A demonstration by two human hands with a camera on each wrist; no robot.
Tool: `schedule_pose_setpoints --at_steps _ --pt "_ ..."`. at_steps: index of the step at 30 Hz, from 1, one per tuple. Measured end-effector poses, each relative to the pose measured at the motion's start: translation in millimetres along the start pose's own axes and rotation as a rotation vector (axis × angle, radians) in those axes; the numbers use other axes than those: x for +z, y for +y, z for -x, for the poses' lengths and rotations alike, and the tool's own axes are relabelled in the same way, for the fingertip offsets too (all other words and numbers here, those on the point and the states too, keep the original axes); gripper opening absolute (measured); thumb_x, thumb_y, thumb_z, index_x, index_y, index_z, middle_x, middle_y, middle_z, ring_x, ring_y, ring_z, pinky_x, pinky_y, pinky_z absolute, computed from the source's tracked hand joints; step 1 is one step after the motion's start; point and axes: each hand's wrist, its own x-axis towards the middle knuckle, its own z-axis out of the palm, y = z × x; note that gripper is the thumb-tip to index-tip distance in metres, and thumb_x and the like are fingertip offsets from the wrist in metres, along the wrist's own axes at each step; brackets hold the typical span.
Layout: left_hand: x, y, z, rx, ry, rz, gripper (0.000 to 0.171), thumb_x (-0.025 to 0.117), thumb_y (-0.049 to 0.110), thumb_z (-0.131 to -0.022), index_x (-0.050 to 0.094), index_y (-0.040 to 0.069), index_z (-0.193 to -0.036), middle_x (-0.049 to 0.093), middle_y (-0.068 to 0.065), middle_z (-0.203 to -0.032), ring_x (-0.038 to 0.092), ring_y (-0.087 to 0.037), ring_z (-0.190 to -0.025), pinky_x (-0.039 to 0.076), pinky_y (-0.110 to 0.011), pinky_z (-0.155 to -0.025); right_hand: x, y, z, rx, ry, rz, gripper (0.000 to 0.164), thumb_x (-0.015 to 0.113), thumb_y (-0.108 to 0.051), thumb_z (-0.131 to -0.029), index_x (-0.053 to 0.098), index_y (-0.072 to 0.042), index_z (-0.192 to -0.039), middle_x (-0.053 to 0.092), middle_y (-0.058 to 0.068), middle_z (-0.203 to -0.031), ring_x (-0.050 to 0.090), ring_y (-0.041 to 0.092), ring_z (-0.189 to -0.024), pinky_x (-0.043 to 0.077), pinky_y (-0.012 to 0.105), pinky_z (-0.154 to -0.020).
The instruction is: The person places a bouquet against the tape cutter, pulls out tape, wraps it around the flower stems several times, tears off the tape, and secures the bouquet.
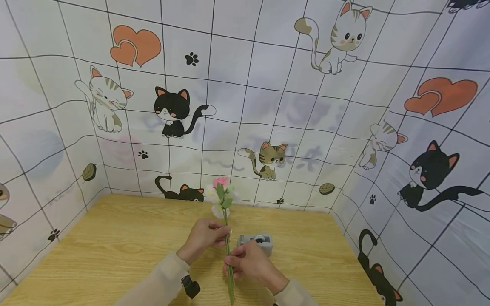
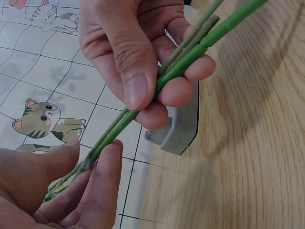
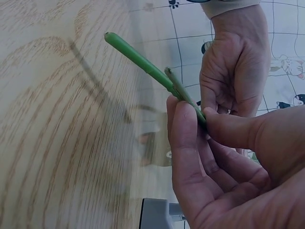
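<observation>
A small bunch of artificial flowers, pink and white with green leaves, stands nearly upright over the table in the head view. My left hand pinches its green stems just below the blooms. Lower down, my right hand holds the same stems between thumb and fingers. Several stems lie side by side in the left wrist view, a thick bright green stem beside thinner, duller ones. Their cut ends stick out past the right hand's fingertips in the right wrist view. The blooms are hidden in both wrist views.
A grey tape dispenser stands on the wooden table, just behind and right of the right hand. Cloth printed with cats and a grid encloses the table at the back and sides. A black strap device sits at the left wrist.
</observation>
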Motion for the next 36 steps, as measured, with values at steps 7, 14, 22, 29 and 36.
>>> schedule_pose_setpoints --at_steps 7,14,22,29,36 --pt "0.7 -1.1 1.5 -0.001 0.014 -0.033 0.031 0.082 0.025 -0.097 0.079 -0.003 -0.11 0.079 -0.016 -0.096 0.081 -0.022 -0.079 0.068 -0.038 -0.077 2.5 -4.2 4.0 -0.084 0.021 0.12 0.018 0.075 -0.016 -0.102 0.083 -0.001 -0.097 0.081 0.017 -0.087 0.076 0.019 -0.066 0.065 0.031 -0.06" --pt "2.3 0.2 4.0 0.003 0.038 -0.047 0.028 0.083 0.021 -0.096 0.079 -0.004 -0.107 0.078 -0.017 -0.097 0.079 -0.018 -0.075 0.068 -0.038 -0.075 5.5 -5.7 5.9 -0.085 0.046 0.166 0.017 0.077 -0.017 -0.1 0.084 -0.004 -0.092 0.081 0.014 -0.084 0.079 0.028 -0.069 0.066 0.038 -0.062" --pt "0.7 -1.0 3.4 -0.022 0.035 -0.042 0.028 0.084 0.019 -0.095 0.078 -0.005 -0.109 0.079 -0.015 -0.098 0.08 -0.019 -0.076 0.068 -0.038 -0.077 7.9 -3.4 5.5 -0.052 0.067 0.159 0.015 0.08 -0.016 -0.098 0.084 -0.004 -0.091 0.081 0.013 -0.083 0.079 0.031 -0.07 0.066 0.038 -0.062" --pt "-2.7 -2.6 -0.2 -0.028 0.036 -0.031 0.024 0.082 0.015 -0.097 0.077 -0.005 -0.109 0.079 -0.015 -0.099 0.081 -0.021 -0.08 0.068 -0.038 -0.08 7.7 -4.0 4.2 -0.06 0.069 0.166 0.013 0.082 -0.016 -0.096 0.083 -0.005 -0.089 0.081 0.009 -0.081 0.079 0.034 -0.069 0.067 0.041 -0.063" --pt "-0.6 -2.4 0.4 -0.012 0.015 -0.046 0.022 0.081 0.013 -0.097 0.078 -0.005 -0.109 0.08 -0.014 -0.097 0.081 -0.023 -0.083 0.068 -0.035 -0.077 4.4 -0.3 3.6 -0.041 0.077 0.154 0.011 0.086 -0.018 -0.093 0.082 -0.011 -0.087 0.08 0.007 -0.08 0.079 0.036 -0.069 0.067 0.044 -0.063"
